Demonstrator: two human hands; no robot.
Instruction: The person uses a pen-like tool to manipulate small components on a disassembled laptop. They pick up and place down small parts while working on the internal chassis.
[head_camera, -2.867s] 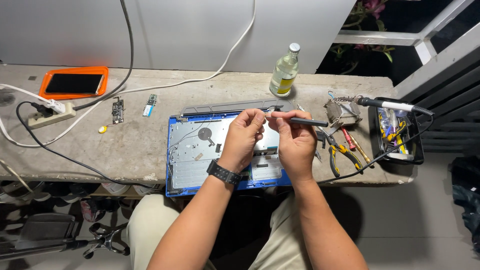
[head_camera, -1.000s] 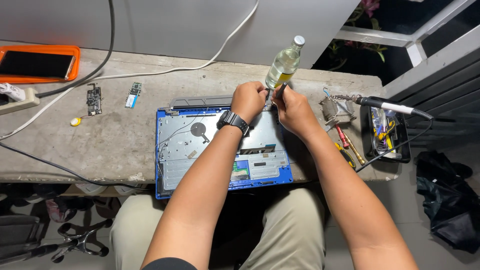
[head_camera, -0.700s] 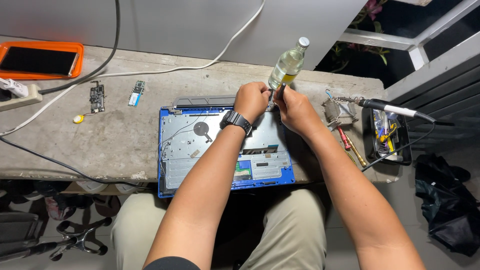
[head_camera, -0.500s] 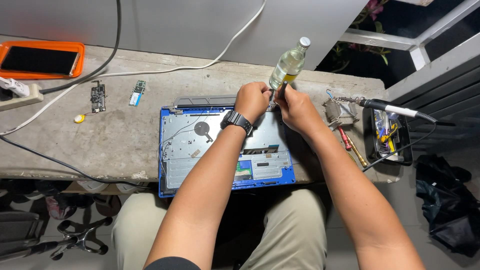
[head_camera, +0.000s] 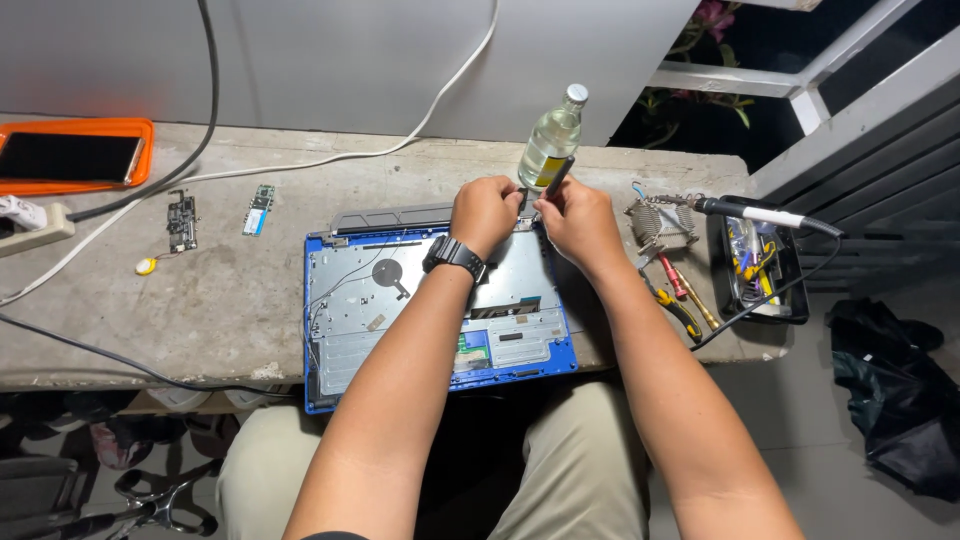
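The laptop (head_camera: 430, 310), opened up with its blue frame and bare metal insides showing, lies flat on the concrete bench (head_camera: 220, 300), its near edge level with the bench's front edge above the person's lap. To its left the bench has open room, broken only by two small circuit boards (head_camera: 182, 222), a yellow coin-shaped piece (head_camera: 146, 266) and cables. To its right the space is tighter: a coiled wire stand (head_camera: 660, 222), pliers and screwdrivers (head_camera: 680, 300) and a black tray (head_camera: 765, 275) with a soldering iron (head_camera: 760, 212) across it crowd that end. A clear glass bottle (head_camera: 550, 145) stands just behind the laptop's far edge, close to both hands.

The left hand (head_camera: 485, 212), with a black watch on the wrist, is curled at the laptop's far edge, fingers closed tight; what they pinch is hidden. The right hand (head_camera: 575, 220) sits just beside it, fingers wrapped around a thin dark tool (head_camera: 555, 178) that slants up toward the bottle, its tip down between the two hands at the laptop's rear edge. An orange tray (head_camera: 75, 160) with a phone lies at the far left.
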